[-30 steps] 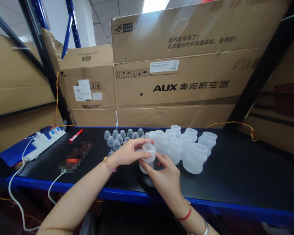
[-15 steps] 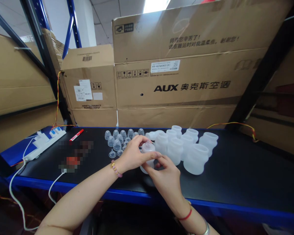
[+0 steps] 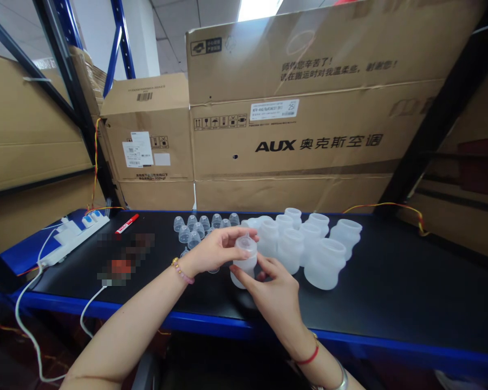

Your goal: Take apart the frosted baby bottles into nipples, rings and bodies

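The left hand point(image 3: 216, 250) has its grip closed around the upper part of a small, round, frosted-white plastic bottle point(image 3: 245, 264), with the thumb on the near side and the fingers reaching behind. On top of this bottle sits a clear, soft-looking pointed teat point(image 3: 246, 242). The right hand point(image 3: 275, 288) is also gripping the bottle, but lower, with the thumb across its front and the fingers at its right side. The bottle is nearly upright, between the two hands, over the black flat surface point(image 3: 394, 287); whether its base touches the surface, I cannot tell.

Just behind and to the right there is a close group of frosted-white waisted bottles point(image 3: 291, 252), mostly upright and open at the top. Beyond the left hand, clear dome-shaped caps point(image 3: 184, 234) stand in rows. Farther to the left lie a red-and-white marker pen point(image 3: 127, 223) and a long white power strip point(image 3: 75, 242).
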Demonstrator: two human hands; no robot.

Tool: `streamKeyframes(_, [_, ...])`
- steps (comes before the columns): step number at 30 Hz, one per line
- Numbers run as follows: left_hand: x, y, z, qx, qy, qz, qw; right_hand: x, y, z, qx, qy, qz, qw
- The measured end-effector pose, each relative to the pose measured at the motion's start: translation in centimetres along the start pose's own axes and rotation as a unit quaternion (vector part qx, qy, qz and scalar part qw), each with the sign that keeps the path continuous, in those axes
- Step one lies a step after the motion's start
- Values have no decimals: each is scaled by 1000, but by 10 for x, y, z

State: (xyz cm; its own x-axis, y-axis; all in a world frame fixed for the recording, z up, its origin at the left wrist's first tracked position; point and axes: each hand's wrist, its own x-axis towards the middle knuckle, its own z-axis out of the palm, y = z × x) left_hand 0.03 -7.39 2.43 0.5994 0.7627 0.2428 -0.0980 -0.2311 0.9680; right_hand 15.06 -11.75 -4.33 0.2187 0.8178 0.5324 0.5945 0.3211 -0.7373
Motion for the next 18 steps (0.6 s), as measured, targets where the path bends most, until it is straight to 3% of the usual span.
streamKeyframes(4, [1,-4,3,64,61,22,996,0,2,0,-6,1,11,1000])
streamKeyframes(9, [5,-14,12,186,160,84,966,0,4,0,-6,-1,18,1000])
streamKeyframes(14, [9,-18,10,76,197,73,975,3,5,-6,-11,10,42,999])
streamKeyframes(18, [10,-17,7,12,206,41,978,6,9,-13,-34,54,27,998])
